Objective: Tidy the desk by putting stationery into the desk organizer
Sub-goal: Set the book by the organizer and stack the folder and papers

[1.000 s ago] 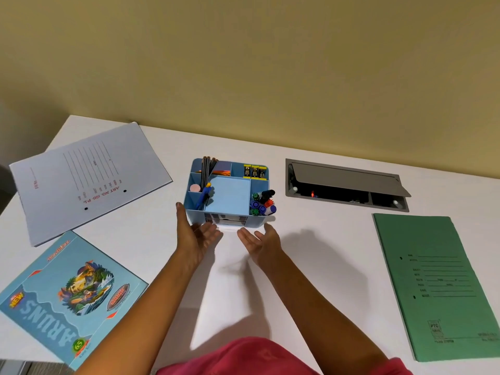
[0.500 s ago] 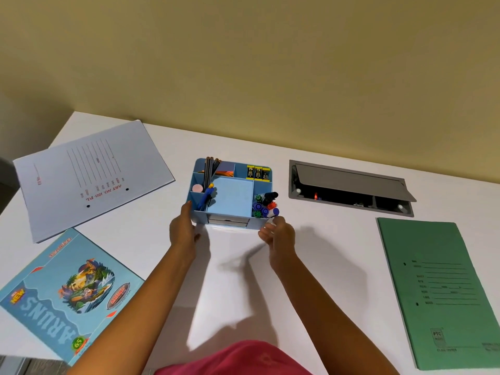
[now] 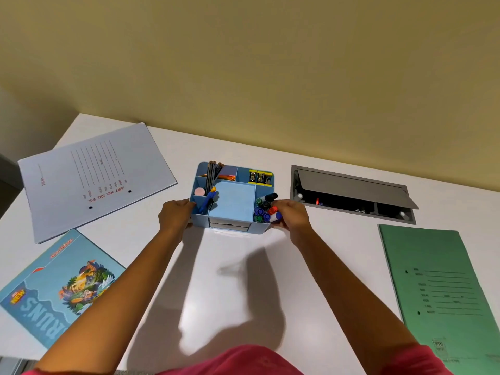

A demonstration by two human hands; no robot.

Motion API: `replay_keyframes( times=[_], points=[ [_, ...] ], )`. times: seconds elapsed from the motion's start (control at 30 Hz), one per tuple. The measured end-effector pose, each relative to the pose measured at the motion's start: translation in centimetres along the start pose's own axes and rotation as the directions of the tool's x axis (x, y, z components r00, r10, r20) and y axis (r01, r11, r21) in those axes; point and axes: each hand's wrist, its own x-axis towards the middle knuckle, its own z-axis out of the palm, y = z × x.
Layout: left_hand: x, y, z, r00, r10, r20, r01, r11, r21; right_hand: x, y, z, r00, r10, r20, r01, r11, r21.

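Observation:
A light blue desk organizer (image 3: 230,227) stands in the middle of the white desk (image 3: 232,280). It holds dark pencils (image 3: 212,174), a blue pen (image 3: 207,203), a pink eraser (image 3: 199,191), a blue note pad (image 3: 234,198), yellow and black clips (image 3: 260,176) and several coloured markers (image 3: 265,209). My left hand (image 3: 173,216) grips the organizer's left side. My right hand (image 3: 290,213) grips its right front corner beside the markers.
A pale grey file (image 3: 92,177) lies at the back left, a blue illustrated book (image 3: 56,288) at the front left. A green file (image 3: 443,290) lies on the right. An open grey cable hatch (image 3: 351,194) is set into the desk behind it.
Both hands moved from just in front of the organizer out to its two sides and closed on it. The organizer stays in about the same place.

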Motion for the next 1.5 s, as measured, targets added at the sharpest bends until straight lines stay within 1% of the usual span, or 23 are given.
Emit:
replay_keyframes(
  times=[0.13,0.23,0.33,0.47,0.57,0.77,0.93,1.03,1.23,1.5],
  points=[
    [0.4,0.3,0.0,0.999,0.037,0.016,-0.038,0.998,0.058,0.5,-1.3,-0.4,0.999,-0.022,0.03,0.027,0.983,-0.179],
    [1.0,0.1,0.0,0.995,0.097,0.014,-0.098,0.984,0.149,0.9,-1.8,-0.6,0.996,-0.09,0.029,0.095,0.946,-0.311],
    [1.3,-0.2,-0.2,0.991,0.136,0.012,-0.136,0.975,0.174,1.0,-2.2,-0.3,0.99,-0.144,0.015,0.138,0.909,-0.393],
    [2.4,0.4,-0.7,0.987,0.158,0.005,-0.157,0.977,0.141,1.2,-3.0,0.3,0.989,-0.141,0.037,0.144,0.908,-0.393],
    [3.5,1.9,-1.1,0.985,0.174,-0.012,-0.171,0.976,0.132,1.9,-4.2,1.7,0.987,-0.159,0.027,0.157,0.908,-0.388],
    [5.9,5.6,-1.4,0.984,0.17,-0.058,-0.165,0.983,0.077,4.1,-7.2,5.2,0.989,-0.15,0.009,0.143,0.924,-0.354],
    [8.8,7.5,-2.3,0.984,0.161,-0.081,-0.154,0.985,0.082,6.1,-9.5,8.0,0.987,-0.161,-0.003,0.15,0.924,-0.351],
    [10.5,8.3,-3.1,0.981,0.167,-0.096,-0.16,0.984,0.078,6.9,-10.9,9.8,0.985,-0.169,0.017,0.165,0.923,-0.347],
    [13.7,9.7,-4.9,0.98,0.142,-0.141,-0.142,0.99,0.014,8.2,-12.8,13.4,0.98,-0.184,0.07,0.197,0.926,-0.321],
    [15.8,11.1,-5.2,0.963,0.212,-0.166,-0.191,0.973,0.13,9.9,-13.7,15.1,0.979,-0.176,0.104,0.198,0.945,-0.26]
  ],
)
